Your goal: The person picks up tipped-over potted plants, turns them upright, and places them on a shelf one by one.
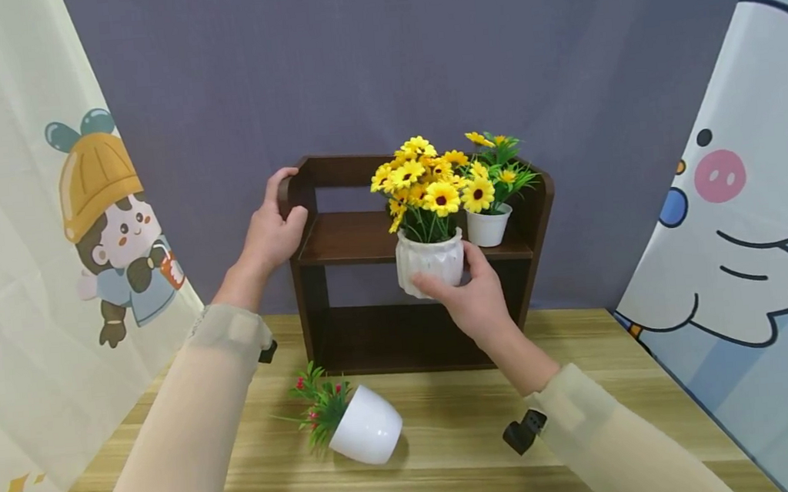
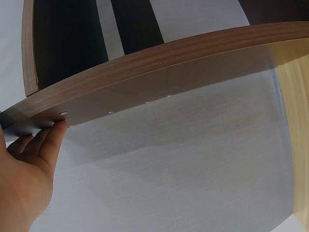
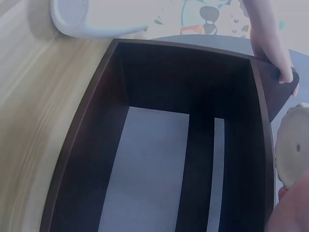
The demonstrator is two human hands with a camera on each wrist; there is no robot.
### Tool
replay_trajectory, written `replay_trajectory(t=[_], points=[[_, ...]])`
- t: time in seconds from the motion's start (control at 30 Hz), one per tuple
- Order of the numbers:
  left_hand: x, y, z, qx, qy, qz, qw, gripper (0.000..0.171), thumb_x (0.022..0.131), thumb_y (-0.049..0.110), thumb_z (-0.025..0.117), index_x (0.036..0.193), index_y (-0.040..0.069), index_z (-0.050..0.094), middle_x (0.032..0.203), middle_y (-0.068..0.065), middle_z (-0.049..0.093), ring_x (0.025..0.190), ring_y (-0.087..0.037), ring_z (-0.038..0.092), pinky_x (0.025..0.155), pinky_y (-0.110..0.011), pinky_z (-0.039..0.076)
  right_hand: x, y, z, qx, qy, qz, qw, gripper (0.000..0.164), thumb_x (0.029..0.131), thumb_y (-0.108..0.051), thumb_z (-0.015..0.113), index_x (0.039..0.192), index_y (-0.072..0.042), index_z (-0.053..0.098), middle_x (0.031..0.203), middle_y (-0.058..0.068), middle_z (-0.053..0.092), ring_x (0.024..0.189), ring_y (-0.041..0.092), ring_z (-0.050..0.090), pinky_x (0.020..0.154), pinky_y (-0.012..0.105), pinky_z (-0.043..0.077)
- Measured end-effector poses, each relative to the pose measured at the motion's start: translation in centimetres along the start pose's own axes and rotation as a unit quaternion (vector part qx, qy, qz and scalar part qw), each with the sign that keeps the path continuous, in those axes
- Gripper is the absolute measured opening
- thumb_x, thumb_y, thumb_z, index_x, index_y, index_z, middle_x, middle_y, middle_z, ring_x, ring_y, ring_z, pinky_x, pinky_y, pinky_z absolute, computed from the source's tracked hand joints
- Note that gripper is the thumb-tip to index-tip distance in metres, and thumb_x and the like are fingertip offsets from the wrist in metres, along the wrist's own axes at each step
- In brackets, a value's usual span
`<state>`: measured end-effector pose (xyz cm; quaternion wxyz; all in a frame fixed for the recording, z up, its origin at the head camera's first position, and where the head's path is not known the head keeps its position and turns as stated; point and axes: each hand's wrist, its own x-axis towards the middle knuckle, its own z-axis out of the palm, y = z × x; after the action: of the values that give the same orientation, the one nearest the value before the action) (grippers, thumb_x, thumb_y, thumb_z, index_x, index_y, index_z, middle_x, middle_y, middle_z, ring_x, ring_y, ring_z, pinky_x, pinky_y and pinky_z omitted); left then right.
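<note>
My right hand [image 1: 470, 294] holds a ribbed white pot [image 1: 430, 262] of yellow sunflower-like blooms [image 1: 424, 186] in front of the upper shelf, thumb on the near side. In the right wrist view the underside of this pot [image 3: 294, 145] shows, with a small hole in it. My left hand [image 1: 271, 229] grips the top of the left side panel of a dark brown two-tier shelf [image 1: 308, 307]. The left wrist view has its fingers [image 2: 53, 145] flat against the panel's outer face. On the upper board's right end stands a small white pot [image 1: 490, 227] with yellow flowers and green leaves.
A glossy white pot [image 1: 368, 426] with a green, red-flowered plant [image 1: 319, 406] lies on its side on the wood-grain table [image 1: 451, 442], in front of the shelf. A dark grey curtain [image 1: 421, 58] hangs behind; printed cloths [image 1: 742, 172] flank both sides.
</note>
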<state>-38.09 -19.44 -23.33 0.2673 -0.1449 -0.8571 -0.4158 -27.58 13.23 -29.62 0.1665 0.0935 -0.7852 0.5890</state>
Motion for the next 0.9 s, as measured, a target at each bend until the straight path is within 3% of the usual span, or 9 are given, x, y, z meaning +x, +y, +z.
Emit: replay_trajectory(t=[0.37,0.9], points=[[0.2,0.0,0.1,0.008,0.007,0.012,0.9999,0.068,0.101,0.028,0.046,0.165,0.046,0.031,0.066,-0.003,0.045,0.060,-0.025,0.045,0.060,-0.042,0.041,1.3,-0.6,-0.3,0.031,0.014,-0.021,0.999,0.085,0.088,-0.038,0.092,0.158,-0.015,0.049,0.153,0.008,0.055,0.134,0.029,0.055,0.111,0.054,0.051],[0.0,-0.1,0.1,0.006,0.004,0.011,0.9999,0.068,0.101,0.028,0.046,0.165,0.045,0.031,0.064,-0.004,0.044,0.055,-0.024,0.042,0.056,-0.041,0.041,3.0,-0.1,0.4,0.018,0.038,-0.017,0.999,0.092,0.086,-0.044,0.092,0.160,-0.014,0.047,0.147,0.011,0.058,0.129,0.030,0.058,0.106,0.052,0.054]])
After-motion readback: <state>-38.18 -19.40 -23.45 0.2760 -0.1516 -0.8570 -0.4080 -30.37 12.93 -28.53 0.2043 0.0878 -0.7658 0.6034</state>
